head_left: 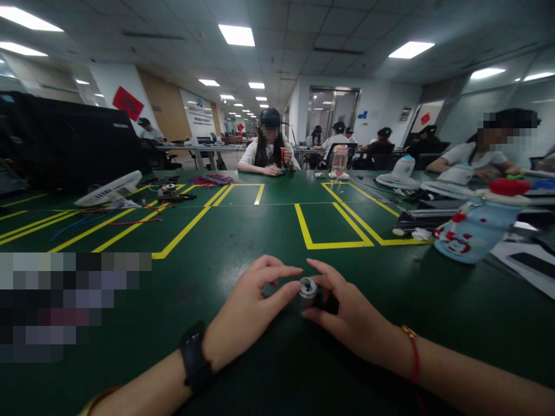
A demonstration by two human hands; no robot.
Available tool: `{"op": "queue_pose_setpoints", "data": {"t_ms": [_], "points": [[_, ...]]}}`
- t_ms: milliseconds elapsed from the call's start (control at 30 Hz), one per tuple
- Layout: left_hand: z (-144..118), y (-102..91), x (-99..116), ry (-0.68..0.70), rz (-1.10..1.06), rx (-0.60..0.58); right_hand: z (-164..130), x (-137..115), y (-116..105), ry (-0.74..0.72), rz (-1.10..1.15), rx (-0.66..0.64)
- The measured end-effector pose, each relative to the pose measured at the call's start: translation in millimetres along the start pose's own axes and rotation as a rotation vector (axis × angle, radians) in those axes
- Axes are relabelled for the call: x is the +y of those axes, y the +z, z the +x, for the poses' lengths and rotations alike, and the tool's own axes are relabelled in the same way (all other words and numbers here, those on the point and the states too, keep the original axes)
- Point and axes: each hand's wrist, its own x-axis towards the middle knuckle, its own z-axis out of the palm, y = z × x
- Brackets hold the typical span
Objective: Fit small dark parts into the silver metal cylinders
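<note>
- The small silver metal cylinder stood upright on the green table, axis vertical.
- The left hand and right hand pinched it from opposite sides, equally near.

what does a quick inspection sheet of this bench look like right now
surface: green table with yellow taped outlines
job's things: small silver cylindrical part upright on the table between both hands
clutter: lying fan, blue bottle with red cap, pink bottle
grippers: left hand and right hand pinch the part with their fingertips
cables: loose blue and red wires at left
surroundings: seated people across the table, ceiling lights
</note>
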Motion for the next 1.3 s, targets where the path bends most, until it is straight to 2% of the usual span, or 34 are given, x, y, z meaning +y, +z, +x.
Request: {"op": "queue_pose_setpoints", "data": {"t_ms": [100,200,467,600,700,800,933,1033,1100,1167,1200,1267,1300], "points": [[4,5.7,12,0.041,-0.007,0.028,1,1,0,0.019,0.019,-0.015],[4,5.8,10,-0.004,0.02,0.096,1,-4,-1,-0.028,-0.029,0.017],[-10,5.5,-22,-0.008,0.357,-0.126,-1,-5,-1,-0.042,-0.066,0.077],[-12,5.6,-22,-0.004,0.387,-0.161,-3,2,-1,-0.067,-0.087,0.071],[-13,4.9,-18,-0.004,0.398,-0.163,-2,8,-10,0.001,-0.122,0.119],[-14,1.5,-17,-0.007,0.373,-0.164,4,17,-34,0.122,-0.277,0.214],[-9,-9.9,-22,-0.098,0.207,-0.134,15,44,-91,0.264,-0.578,0.33],[-2,-17.7,-31,-0.207,0.126,-0.05,16,72,-135,0.385,-0.682,0.325],[0,-19.3,-35,-0.262,0.092,0.001,15,85,-151,0.458,-0.731,0.289],[1,-18.2,-37,-0.284,0.068,0.032,13,86,-149,0.488,-0.783,0.291],[0,-17.0,-37,-0.284,0.065,0.041,12,81,-141,0.463,-0.827,0.322],[-1,-14.4,-37,-0.282,0.071,0.048,10,61,-112,0.295,-0.896,0.362],[-2,-13.2,-36,-0.281,0.074,0.048,9,48,-93,0.165,-0.893,0.334]]}}
